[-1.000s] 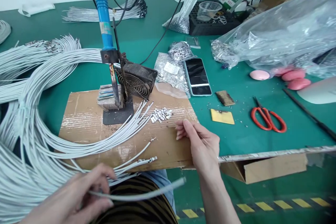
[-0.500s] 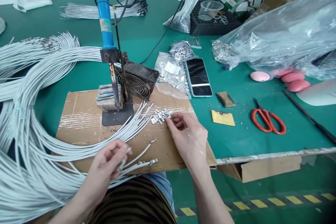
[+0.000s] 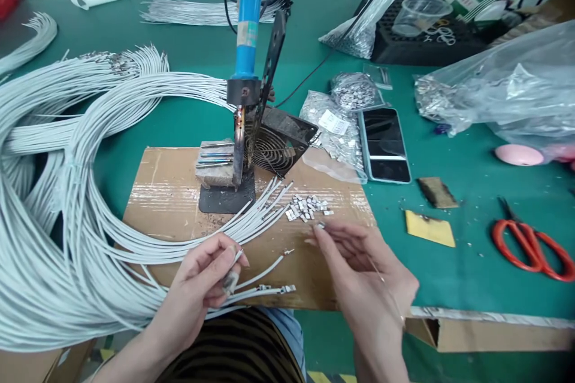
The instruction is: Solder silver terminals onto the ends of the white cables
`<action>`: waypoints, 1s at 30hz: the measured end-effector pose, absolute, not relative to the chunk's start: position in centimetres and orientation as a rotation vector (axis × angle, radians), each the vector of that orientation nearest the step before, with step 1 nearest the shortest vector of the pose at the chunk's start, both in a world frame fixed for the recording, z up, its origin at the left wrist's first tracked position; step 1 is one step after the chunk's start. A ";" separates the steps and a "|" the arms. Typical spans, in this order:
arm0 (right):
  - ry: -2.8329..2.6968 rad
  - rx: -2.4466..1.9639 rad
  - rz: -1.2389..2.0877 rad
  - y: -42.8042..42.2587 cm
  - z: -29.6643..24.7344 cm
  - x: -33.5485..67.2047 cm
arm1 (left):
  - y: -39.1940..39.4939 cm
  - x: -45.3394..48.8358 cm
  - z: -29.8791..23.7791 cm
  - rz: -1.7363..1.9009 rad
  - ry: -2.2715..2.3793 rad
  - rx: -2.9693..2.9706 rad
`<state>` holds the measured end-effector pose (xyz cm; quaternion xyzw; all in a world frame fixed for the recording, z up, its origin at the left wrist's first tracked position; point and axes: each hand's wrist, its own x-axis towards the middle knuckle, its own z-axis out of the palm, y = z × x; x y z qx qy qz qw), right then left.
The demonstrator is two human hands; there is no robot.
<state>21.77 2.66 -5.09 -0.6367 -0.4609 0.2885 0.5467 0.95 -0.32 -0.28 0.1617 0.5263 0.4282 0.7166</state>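
Note:
My left hand [image 3: 206, 275] is closed around a white cable [image 3: 238, 255], its end poking out past the thumb; something whitish is also tucked under the fingers. Between thumb and fingertips, my right hand [image 3: 371, 278] pinches a small metal connector [image 3: 320, 225]. Just beyond it lies a pile of small silvery connectors [image 3: 308, 208] on a cardboard sheet [image 3: 166, 191]. Fanned cable ends [image 3: 256, 215] of a large white bundle lie left of the pile. Below them, near my left hand, several cables carry metal pieces [image 3: 287, 289] at their tips.
A blue-handled soldering iron [image 3: 251, 12] hangs upright over a block [image 3: 215, 163], beside a black fan [image 3: 283, 140]. To the right are bags of metal parts [image 3: 335, 125], a phone [image 3: 385, 143], a yellow sponge [image 3: 430, 228] and red-handled scissors [image 3: 532, 245].
My right hand has come away from the connector pile toward me, with a connector in its fingertips. My left hand has lifted the cable end slightly. The camera view has shifted left.

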 end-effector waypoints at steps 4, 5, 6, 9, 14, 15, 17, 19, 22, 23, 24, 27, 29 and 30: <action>-1.227 -1.389 0.888 1.8 -3.7 20.2 | -0.3 1.1 0.1 0.942 1.173 0.357; -1.257 -1.366 0.936 1.6 -3.5 19.9 | -0.3 1.1 0.2 0.941 1.181 0.360; -1.280 -1.343 0.978 1.4 -3.3 19.6 | -0.3 1.2 0.2 0.944 1.192 0.369; -1.282 -1.264 1.092 0.9 -3.0 18.7 | -0.6 1.5 0.0 0.981 1.262 0.455; -1.316 -1.191 1.257 0.8 -2.4 17.6 | -1.2 1.5 -0.9 1.059 1.418 0.800; -1.346 -1.185 1.267 0.8 -2.2 17.6 | -1.3 1.5 -0.9 1.049 1.431 0.862; -1.416 -1.156 1.249 0.9 -1.8 17.6 | -1.3 1.5 -0.8 1.009 1.454 0.946; -1.496 -1.127 1.213 1.0 -1.4 17.8 | -1.3 1.6 -0.5 0.971 1.475 0.990; -1.608 -1.111 1.172 1.1 -1.2 18.3 | -1.3 1.7 -0.5 0.948 1.474 1.007; -1.632 -1.113 1.154 1.2 -1.2 18.4 | -1.4 1.7 -0.6 0.951 1.464 1.000; -1.640 -1.122 1.124 1.2 -1.2 18.5 | -1.4 1.7 -0.7 0.962 1.453 0.989; -1.575 -1.175 1.013 1.2 -1.4 18.7 | -1.8 1.6 -1.1 1.003 1.434 0.926; -1.542 -1.189 0.990 1.1 -1.5 18.8 | -1.9 1.6 -1.1 0.993 1.423 0.888; -1.553 -1.182 0.995 1.1 -1.5 18.9 | -1.9 1.6 -1.1 0.981 1.417 0.875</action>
